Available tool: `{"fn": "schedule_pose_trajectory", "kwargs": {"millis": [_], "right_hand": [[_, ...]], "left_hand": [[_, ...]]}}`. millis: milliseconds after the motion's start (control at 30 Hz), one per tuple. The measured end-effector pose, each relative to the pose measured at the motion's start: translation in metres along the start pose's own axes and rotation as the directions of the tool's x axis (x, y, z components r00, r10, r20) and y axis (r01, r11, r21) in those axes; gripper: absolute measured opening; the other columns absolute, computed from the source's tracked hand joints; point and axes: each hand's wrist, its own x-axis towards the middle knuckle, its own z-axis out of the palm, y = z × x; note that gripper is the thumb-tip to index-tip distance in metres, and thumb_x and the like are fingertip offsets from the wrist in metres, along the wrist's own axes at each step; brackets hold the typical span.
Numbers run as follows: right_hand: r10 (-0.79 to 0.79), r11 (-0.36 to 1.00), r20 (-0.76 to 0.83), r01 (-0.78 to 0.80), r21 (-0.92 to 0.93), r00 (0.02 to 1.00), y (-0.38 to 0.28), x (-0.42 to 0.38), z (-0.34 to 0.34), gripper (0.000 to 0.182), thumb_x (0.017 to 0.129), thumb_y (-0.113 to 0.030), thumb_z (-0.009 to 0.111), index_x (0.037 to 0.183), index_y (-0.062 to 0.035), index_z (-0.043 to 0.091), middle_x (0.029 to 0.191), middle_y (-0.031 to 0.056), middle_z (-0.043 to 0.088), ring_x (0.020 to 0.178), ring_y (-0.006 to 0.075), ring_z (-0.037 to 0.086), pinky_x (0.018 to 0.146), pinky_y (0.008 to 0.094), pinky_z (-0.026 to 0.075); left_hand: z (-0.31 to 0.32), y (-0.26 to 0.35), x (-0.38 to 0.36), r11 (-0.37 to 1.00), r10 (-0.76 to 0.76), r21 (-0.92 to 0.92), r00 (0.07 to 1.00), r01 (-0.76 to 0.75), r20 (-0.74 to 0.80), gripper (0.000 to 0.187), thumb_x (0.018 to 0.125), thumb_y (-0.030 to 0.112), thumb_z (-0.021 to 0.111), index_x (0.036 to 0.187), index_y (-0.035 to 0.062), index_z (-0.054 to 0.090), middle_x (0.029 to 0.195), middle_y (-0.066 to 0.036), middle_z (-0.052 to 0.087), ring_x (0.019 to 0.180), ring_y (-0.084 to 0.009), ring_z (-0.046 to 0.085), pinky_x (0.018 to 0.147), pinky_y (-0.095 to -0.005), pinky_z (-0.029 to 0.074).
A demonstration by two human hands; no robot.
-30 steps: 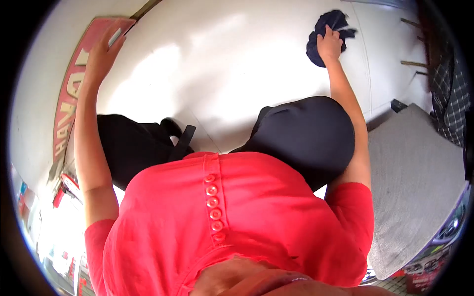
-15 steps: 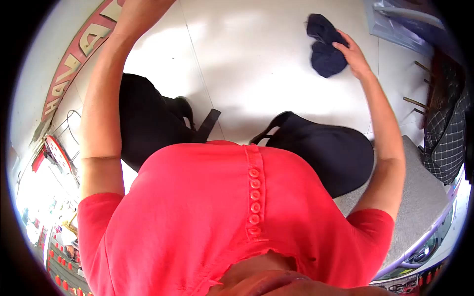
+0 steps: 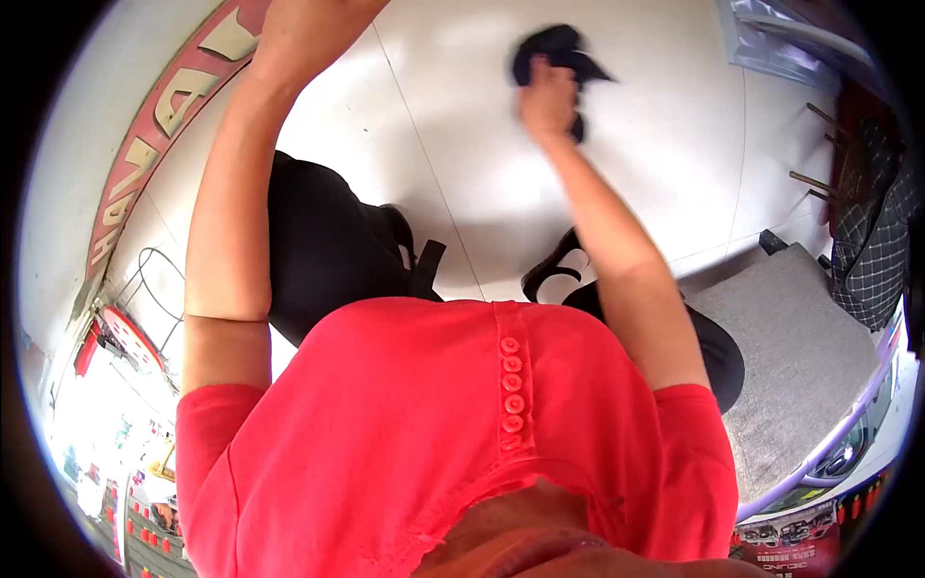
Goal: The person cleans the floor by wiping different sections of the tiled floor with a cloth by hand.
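My right hand [image 3: 549,99] is closed round a bunched dark cloth item [image 3: 551,42], held above the pale tiled floor at the upper middle. Motion blurs the hand and the item. Parts of the dark item stick out beyond the fingers and below the hand. At the top left, my left hand [image 3: 313,34] is cut off by the frame edge. Its fingers are out of sight, so whatever it may hold cannot be seen.
Pale floor tiles [image 3: 665,164] lie under both arms. A grey cushioned seat [image 3: 805,356] is on the right, beside dark checked fabric [image 3: 872,231]. A clear plastic item [image 3: 805,48] lies at the upper right. Red panel lettering [image 3: 173,101] runs along the left.
My right hand has swung left with the dark item, from the upper right to the upper middle. The left arm and the view have shifted slightly.
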Motion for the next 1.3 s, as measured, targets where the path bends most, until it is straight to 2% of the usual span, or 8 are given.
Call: {"fn": "schedule_pose_trajectory", "kwargs": {"millis": [267, 400, 500, 700, 800, 867, 1100, 1300], "right_hand": [[-0.411, 0.537, 0.263, -0.002, 0.844, 0.873, -0.201, -0.031, 0.008, 0.056, 0.084, -0.018, 0.063, 0.139, -0.0131, 0.056, 0.125, 0.0196, 0.058, 0.118, 0.0348, 0.055, 0.104, 0.0415, 0.044], [-0.359, 0.008, 0.479, -0.511, 0.86, 0.801, -0.136, -0.008, -0.083, 0.066, 0.082, -0.009, 0.067, 0.145, -0.0064, 0.048, 0.137, 0.0081, 0.055, 0.122, 0.0196, 0.054, 0.104, 0.0307, 0.043], [-0.137, -0.194, 0.366, -0.387, 0.901, 0.921, -0.017, 0.0, -0.13, 0.061, 0.083, -0.012, 0.061, 0.142, -0.0047, 0.051, 0.137, 0.0099, 0.056, 0.124, 0.0219, 0.055, 0.108, 0.0354, 0.043], [0.555, -0.054, 0.369, -0.411, 0.91, 0.745, 0.269, -0.085, -0.113, 0.047, 0.091, -0.014, 0.053, 0.135, -0.0011, 0.055, 0.119, 0.0128, 0.066, 0.102, 0.0257, 0.068, 0.094, 0.0365, 0.054], [0.814, 0.166, 0.268, -0.647, 0.744, 0.516, 0.386, -0.167, -0.005, 0.062, 0.088, -0.024, 0.057, 0.144, 0.0, 0.048, 0.134, 0.0209, 0.058, 0.123, 0.0299, 0.058, 0.104, 0.0394, 0.047], [0.927, 0.29, 0.02, -0.751, 0.594, 0.374, 0.257, -0.156, -0.042, 0.066, 0.081, -0.026, 0.064, 0.14, 0.0036, 0.052, 0.135, 0.0251, 0.059, 0.119, 0.0343, 0.061, 0.103, 0.0396, 0.047], [0.212, 0.865, -0.079, -0.149, 0.48, 0.974, -0.019, -0.107, 0.029, 0.049, 0.074, -0.01, 0.064, 0.123, -0.0082, 0.062, 0.112, 0.0154, 0.063, 0.113, 0.0348, 0.054, 0.099, 0.0435, 0.045], [-0.328, 0.537, 0.293, -0.078, 0.84, 0.898, -0.159, -0.078, 0.027, 0.049, 0.08, -0.009, 0.064, 0.128, -0.0195, 0.066, 0.117, 0.0139, 0.059, 0.11, 0.0313, 0.057, 0.097, 0.0395, 0.048]], "left_hand": [[0.017, -0.013, 0.0, 0.987, 0.118, 0.103, 0.992, -0.121, 0.036, 0.052, 0.088, 0.016, 0.068, 0.137, 0.0061, 0.055, 0.115, -0.02, 0.065, 0.097, -0.0334, 0.062, 0.087, -0.0429, 0.05], [0.028, -0.023, 0.007, 0.977, 0.186, 0.095, 0.982, -0.189, 0.042, 0.052, 0.088, 0.017, 0.068, 0.137, 0.0056, 0.055, 0.12, -0.022, 0.063, 0.105, -0.0372, 0.061, 0.091, -0.0439, 0.049], [0.035, -0.022, 0.013, 0.973, 0.215, 0.07, 0.975, -0.219, 0.056, 0.051, 0.088, 0.017, 0.067, 0.136, 0.0046, 0.056, 0.125, -0.023, 0.062, 0.113, -0.0395, 0.06, 0.096, -0.0447, 0.048], [0.041, -0.009, 0.013, 0.985, 0.166, 0.032, 0.976, -0.172, 0.138, 0.049, 0.091, 0.018, 0.066, 0.137, 0.0041, 0.056, 0.129, -0.021, 0.062, 0.119, -0.0381, 0.058, 0.099, -0.0444, 0.047], [0.045, -0.009, 0.016, 0.982, 0.188, 0.0, 0.972, -0.19, 0.143, 0.047, 0.091, 0.019, 0.067, 0.136, 0.0053, 0.058, 0.13, -0.02, 0.062, 0.118, -0.0362, 0.059, 0.097, -0.0419, 0.049], [0.046, -0.008, 0.017, 0.988, 0.156, -0.043, 0.976, -0.151, 0.153, 0.047, 0.091, 0.019, 0.067, 0.135, 0.0059, 0.058, 0.129, -0.02, 0.062, 0.118, -0.0348, 0.06, 0.096, -0.0405, 0.049], [0.05, 0.001, 0.023, 0.991, 0.105, -0.1, 0.981, -0.089, 0.166, 0.048, 0.091, 0.019, 0.068, 0.136, 0.0061, 0.058, 0.129, -0.019, 0.063, 0.118, -0.0328, 0.06, 0.095, -0.0389, 0.05], [0.065, -0.011, 0.027, 0.976, 0.208, 0.019, 0.959, -0.215, 0.191, 0.048, 0.09, 0.017, 0.067, 0.134, 0.0035, 0.058, 0.128, -0.022, 0.063, 0.118, -0.0372, 0.059, 0.101, -0.0426, 0.047]]}}
